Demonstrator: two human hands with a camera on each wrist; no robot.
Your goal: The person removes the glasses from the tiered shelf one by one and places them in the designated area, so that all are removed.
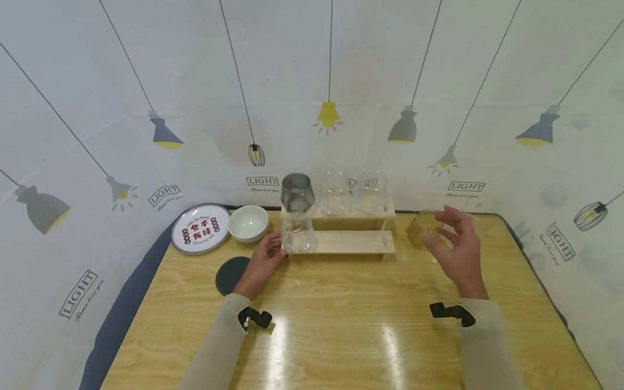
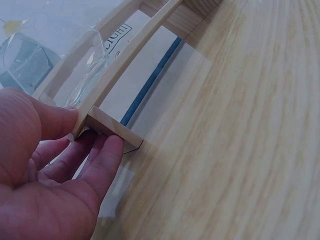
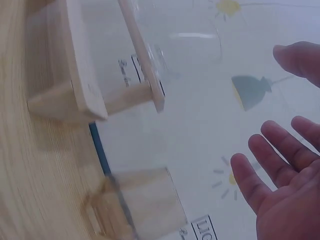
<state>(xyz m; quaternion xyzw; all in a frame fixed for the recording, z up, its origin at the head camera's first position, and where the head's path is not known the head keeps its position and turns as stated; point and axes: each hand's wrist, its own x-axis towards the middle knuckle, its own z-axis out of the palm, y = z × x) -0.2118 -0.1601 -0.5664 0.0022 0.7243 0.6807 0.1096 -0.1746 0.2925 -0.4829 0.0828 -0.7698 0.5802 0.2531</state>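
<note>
Sleeves (image 1: 214, 346) lead to left hand (image 1: 263, 265) gripping rack (image 1: 348, 242), right hand (image 1: 462, 254) spread beside a glass (image 1: 417, 232)

“LIGHT” (image 1: 262, 181) on backdrop (image 1: 287, 65), “我待” (image 1: 203, 235) on plate (image 1: 177, 233)

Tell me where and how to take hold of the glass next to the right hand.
Probably by opposite sides of its body, coming from the right: the glass looks upright, open end up, and the wooden rack stands to its left. The right hand is open on the free side.
</note>
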